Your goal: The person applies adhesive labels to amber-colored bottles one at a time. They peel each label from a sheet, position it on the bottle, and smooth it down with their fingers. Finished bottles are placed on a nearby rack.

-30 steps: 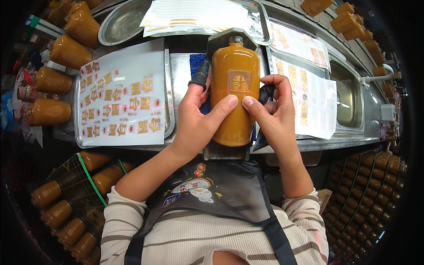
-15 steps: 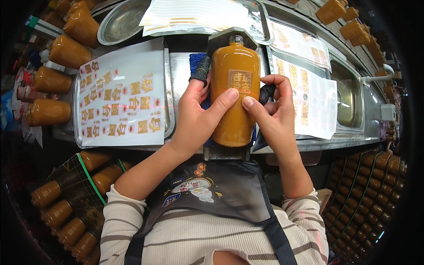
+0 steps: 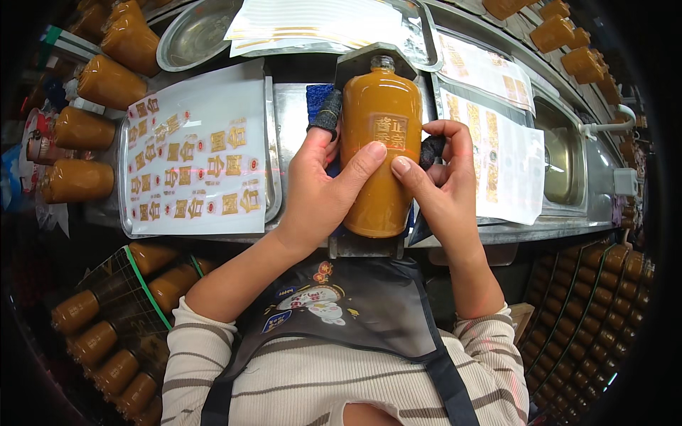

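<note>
A glossy amber-brown bottle [image 3: 379, 192] lies on a metal stand [image 3: 366, 246], its glass neck pointing away from me. On its upper face is a squarish decal [image 3: 388, 131] with gold characters. My left hand [image 3: 323, 167] wraps the bottle's left side, thumb pressed on the decal's lower edge. From the right side my right hand [image 3: 445, 167] grips it, its thumb tip just below the decal and touching the glass. Dark wrappings cover some fingers on both hands. The fingertips beneath the bottle are hidden.
To the left, a metal tray [image 3: 126, 213] bears a sheet of gold decals [image 3: 192, 167]. More decal sheets [image 3: 490, 160] lie right, beside a sink [image 3: 565, 160]. A round metal basin [image 3: 195, 42] and white strips [image 3: 312, 25] are at the back. Brown bottles [image 3: 82, 128] line both sides.
My hands and the bottle stay nearly in place, shifting very slightly right. In the far right corner, the row of brown bottles has moved along.
</note>
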### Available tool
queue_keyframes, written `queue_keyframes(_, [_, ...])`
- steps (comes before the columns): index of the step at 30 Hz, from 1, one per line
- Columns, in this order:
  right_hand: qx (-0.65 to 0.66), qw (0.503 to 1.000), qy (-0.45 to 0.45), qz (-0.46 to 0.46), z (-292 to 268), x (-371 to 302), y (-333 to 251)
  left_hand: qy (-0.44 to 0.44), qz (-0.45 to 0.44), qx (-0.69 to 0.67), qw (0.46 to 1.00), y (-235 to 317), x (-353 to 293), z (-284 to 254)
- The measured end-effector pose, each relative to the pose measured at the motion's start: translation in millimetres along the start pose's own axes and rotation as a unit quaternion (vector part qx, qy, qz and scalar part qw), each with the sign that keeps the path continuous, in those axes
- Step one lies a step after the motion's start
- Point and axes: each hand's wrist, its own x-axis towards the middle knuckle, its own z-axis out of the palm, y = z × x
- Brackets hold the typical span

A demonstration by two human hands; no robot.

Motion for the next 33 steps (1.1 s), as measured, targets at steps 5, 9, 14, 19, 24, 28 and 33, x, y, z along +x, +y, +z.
queue_keyframes(5, [-0.007,1.0,0.002,0.0,0,-1,0,-0.002,0.002,-0.006,1.0,0,-1,1])
queue_keyframes(9, [0.033,0.999,0.004,-0.001,1,1,4,-0.009,-0.033,-0.055,0.998,1,-2,-4])
queue_keyframes(14, [0.088,0.996,-0.004,-0.006,0,2,9,-0.036,-0.02,-0.013,0.999,1,-3,-12])
queue_keyframes(19, [0.032,0.999,-0.009,-0.004,-2,0,8,-0.032,0.019,0.072,0.997,-1,-4,-10])
queue_keyframes(24, [0.032,0.999,-0.006,-0.001,0,0,4,-0.031,0.018,0.057,0.998,-2,-4,-9])
queue_keyframes(28, [0.029,1.0,-0.003,-0.002,0,0,4,-0.03,0.017,0.068,0.997,-1,-5,-8])
queue_keyframes(33, [0.038,0.999,0.0,-0.013,1,1,8,-0.03,0.015,0.063,0.997,-2,-5,-9])
